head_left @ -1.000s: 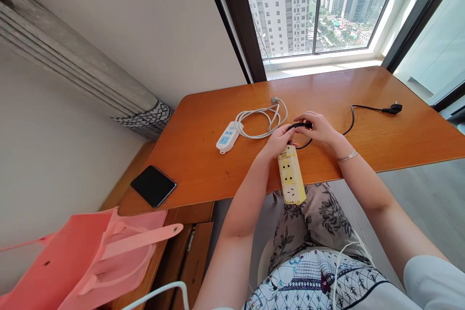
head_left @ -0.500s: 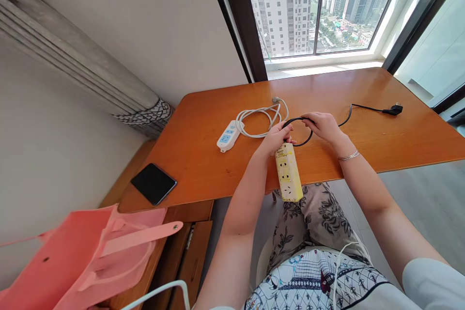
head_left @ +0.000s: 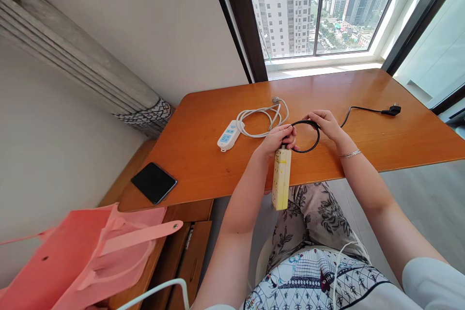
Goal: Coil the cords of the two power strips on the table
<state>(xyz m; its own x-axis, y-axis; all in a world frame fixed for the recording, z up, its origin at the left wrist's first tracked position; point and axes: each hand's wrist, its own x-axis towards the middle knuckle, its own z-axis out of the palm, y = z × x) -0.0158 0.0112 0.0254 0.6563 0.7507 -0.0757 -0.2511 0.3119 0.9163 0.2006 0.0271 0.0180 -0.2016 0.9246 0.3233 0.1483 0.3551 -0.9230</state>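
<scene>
A pale yellow power strip (head_left: 281, 179), turned to show a narrow side, hangs upright at the near edge of the surface (head_left: 203, 116), its black cord (head_left: 318, 136) looped and running to a plug (head_left: 392, 110) lying near the right edge.

Our left arm (head_left: 238, 223) and right arm (head_left: 378, 198) reach forward, forearms angled inward. Our left hand (head_left: 279, 139) is curled in a grip; our right hand (head_left: 322, 123), slightly farther forward, pinches with bent fingers, its back upward. The two hands are near each other, apart.
</scene>
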